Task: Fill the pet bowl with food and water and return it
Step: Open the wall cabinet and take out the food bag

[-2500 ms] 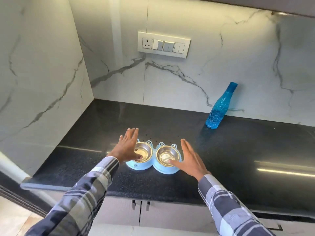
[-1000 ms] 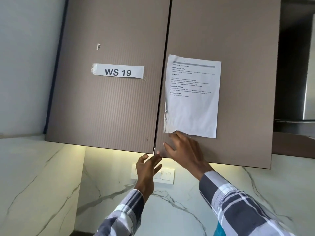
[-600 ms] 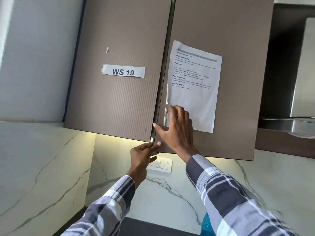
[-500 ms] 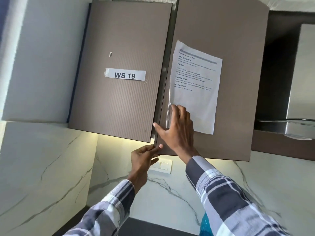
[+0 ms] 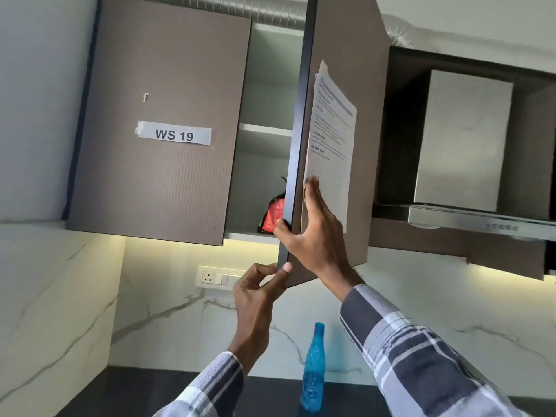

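A pale wall and a veined white marble backsplash (image 5: 54, 296) fill the 9 o'clock side of a kitchen corner, lit from beneath by a warm strip under the wall cabinet. The closed left cabinet door (image 5: 159, 121), ribbed and taupe, carries a taped label reading "WS 19" (image 5: 174, 134). Just right of it the cabinet stands open, showing grey shelves (image 5: 264, 130) and, on the bottom shelf near centre, a red packet (image 5: 273, 216) partly hidden behind the door edge; whether it is the pet food cannot be told. At 6 o'clock the left hand (image 5: 258, 288), in a plaid sleeve, pinches the bottom corner of the open right cabinet door (image 5: 346, 40) between thumb and curled fingers. Behind it a white switch plate (image 5: 216, 277) sits on the backsplash. The right hand (image 5: 313, 233) grasps the same door's leading edge, thumb wrapped round the inside and fingers laid flat on a printed sheet (image 5: 331, 139) taped to the front. Below, toward 5 o'clock, a blue water bottle (image 5: 314, 368) stands upright on the black countertop (image 5: 135, 389). The pet bowl is out of view. At 3 o'clock hangs a steel chimney hood (image 5: 463, 142), with a ribbed silver duct (image 5: 270, 13) running along the ceiling at 12 o'clock.
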